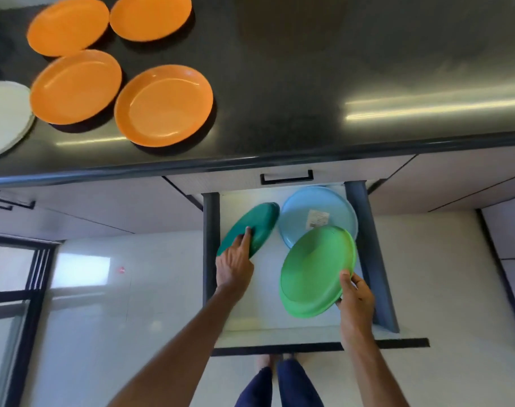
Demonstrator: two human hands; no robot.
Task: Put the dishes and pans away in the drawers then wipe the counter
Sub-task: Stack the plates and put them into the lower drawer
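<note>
Plates are going into the drawer [379, 259]: left hand [234, 267] pinches the dark green plate [253, 227], right hand [356, 299] pinches the light green plate [316, 270]. Next, I think, lay both flat.

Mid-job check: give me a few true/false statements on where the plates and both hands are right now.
1. Four orange plates lie on the counter. True.
2. The drawer is closed. False: it is pulled open.
3. The right hand holds the light green plate. True.
4. The left hand is on an orange plate. False: it touches the dark green plate.
5. A blue plate lies in the drawer. True.
</note>
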